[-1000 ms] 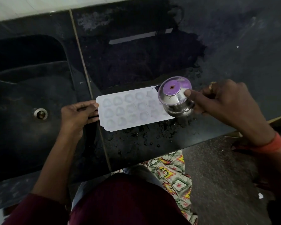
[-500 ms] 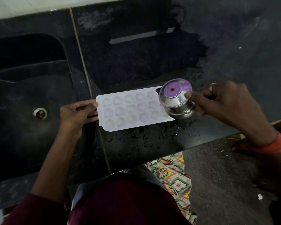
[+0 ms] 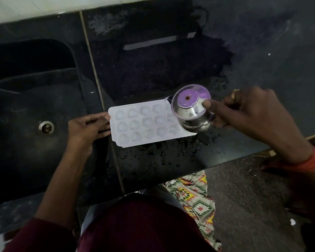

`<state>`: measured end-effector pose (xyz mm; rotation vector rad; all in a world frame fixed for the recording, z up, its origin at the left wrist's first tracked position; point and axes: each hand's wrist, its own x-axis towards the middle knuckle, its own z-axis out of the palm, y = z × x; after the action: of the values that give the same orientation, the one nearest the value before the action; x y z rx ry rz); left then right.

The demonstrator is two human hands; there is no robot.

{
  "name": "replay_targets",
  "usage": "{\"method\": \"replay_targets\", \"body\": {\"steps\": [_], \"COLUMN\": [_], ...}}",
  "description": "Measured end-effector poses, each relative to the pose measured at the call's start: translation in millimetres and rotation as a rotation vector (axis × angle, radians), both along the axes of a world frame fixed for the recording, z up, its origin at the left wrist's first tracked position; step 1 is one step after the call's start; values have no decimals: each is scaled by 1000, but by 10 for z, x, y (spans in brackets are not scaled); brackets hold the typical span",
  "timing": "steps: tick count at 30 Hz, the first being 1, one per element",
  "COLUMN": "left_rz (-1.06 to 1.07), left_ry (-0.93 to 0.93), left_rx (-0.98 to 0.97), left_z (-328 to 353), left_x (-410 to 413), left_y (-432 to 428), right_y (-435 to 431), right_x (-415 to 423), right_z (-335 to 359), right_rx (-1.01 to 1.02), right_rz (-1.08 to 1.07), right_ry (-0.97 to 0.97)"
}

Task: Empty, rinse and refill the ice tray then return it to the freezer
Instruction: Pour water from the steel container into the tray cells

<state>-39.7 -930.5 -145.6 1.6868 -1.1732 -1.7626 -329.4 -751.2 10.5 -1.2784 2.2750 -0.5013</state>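
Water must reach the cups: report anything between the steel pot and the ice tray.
Nothing visible does. The steel pot, gripped by the right hand, hangs over the ice tray; the left hand holds its far left edge.

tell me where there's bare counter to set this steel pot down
Free: the counter behind the ice tray, and the stretch beyond the right hand. The front strip before the counter edge is narrow and wet. Crowded: the tray's right end under the steel pot; its left end, held by the left hand.
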Motion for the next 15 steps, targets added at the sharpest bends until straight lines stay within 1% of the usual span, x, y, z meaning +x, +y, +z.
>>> {"method": "replay_targets", "body": {"steps": [7,15], "left_rz": [-9,-14], "left_ry": [-3,-12], "left_rx": [6,18], "left_z": [0,-30], "left_x": [19,67], "left_y": [8,-7], "right_y": [-84,-95], "right_x": [50,62], "right_z": [10,6], "right_rx": [35,47], "right_rz": [48,63], "right_ry": [56,64]}}
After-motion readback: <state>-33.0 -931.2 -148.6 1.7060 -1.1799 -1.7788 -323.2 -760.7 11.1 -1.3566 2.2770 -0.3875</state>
